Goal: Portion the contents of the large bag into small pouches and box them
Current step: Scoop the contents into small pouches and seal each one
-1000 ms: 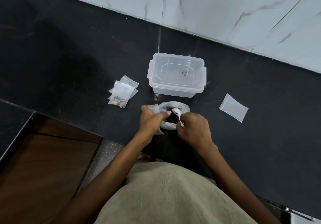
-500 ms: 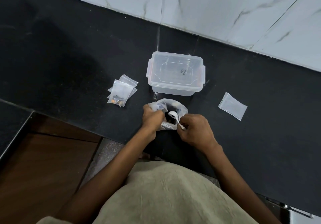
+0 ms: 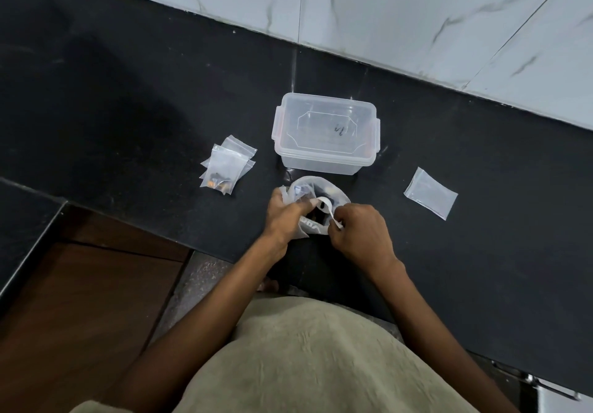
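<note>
Bag (image 3: 313, 193) sitting open-mouthed on counter (image 3: 128, 98), near front edge, just in front of box (image 3: 324, 138). Left hand (image 3: 284, 217) gripping bag's left rim, fingers curled over it. Right hand (image 3: 361, 231) pinching spoon (image 3: 327, 209) handle, bowl lying over bag mouth. Box standing lidded. Pouch stack (image 3: 226, 169) lying left of box, top one holding dark bits. Single flat pouch (image 3: 430, 193) lying apart at right.

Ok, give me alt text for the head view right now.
The left hand holds the large bag open while the right hand dips a white spoon inside. Beyond stands a lidded clear box; pouches lie left, one right.
</note>
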The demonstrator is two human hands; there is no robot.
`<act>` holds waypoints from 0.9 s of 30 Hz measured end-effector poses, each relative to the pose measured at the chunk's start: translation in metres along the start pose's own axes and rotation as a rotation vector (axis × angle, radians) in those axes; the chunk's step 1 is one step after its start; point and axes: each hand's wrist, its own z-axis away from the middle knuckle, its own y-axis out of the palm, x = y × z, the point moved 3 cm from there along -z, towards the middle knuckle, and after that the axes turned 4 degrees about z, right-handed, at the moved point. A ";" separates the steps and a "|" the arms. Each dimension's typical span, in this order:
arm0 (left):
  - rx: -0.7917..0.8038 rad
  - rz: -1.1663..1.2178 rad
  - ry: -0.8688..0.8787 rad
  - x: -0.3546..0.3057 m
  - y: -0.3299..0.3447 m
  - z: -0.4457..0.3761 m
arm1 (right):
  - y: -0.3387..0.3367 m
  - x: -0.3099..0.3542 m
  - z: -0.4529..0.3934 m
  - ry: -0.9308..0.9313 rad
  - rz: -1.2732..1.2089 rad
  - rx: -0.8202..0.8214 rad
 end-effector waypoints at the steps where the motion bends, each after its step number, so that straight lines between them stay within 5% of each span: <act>1: -0.017 0.012 -0.021 0.003 0.000 0.001 | 0.000 0.001 -0.001 0.014 -0.007 0.005; 6: -0.198 -0.087 -0.026 0.009 -0.013 0.005 | 0.001 0.004 0.002 0.023 -0.018 -0.051; 13: -0.146 -0.257 -0.116 0.008 -0.008 0.008 | 0.009 0.010 0.013 -0.025 0.035 -0.037; 21: -0.038 0.338 -0.190 0.004 0.006 -0.002 | 0.002 0.008 0.003 0.069 -0.088 0.018; 27: 0.084 0.426 -0.229 0.006 0.004 0.001 | 0.001 -0.006 0.001 0.276 -0.387 0.044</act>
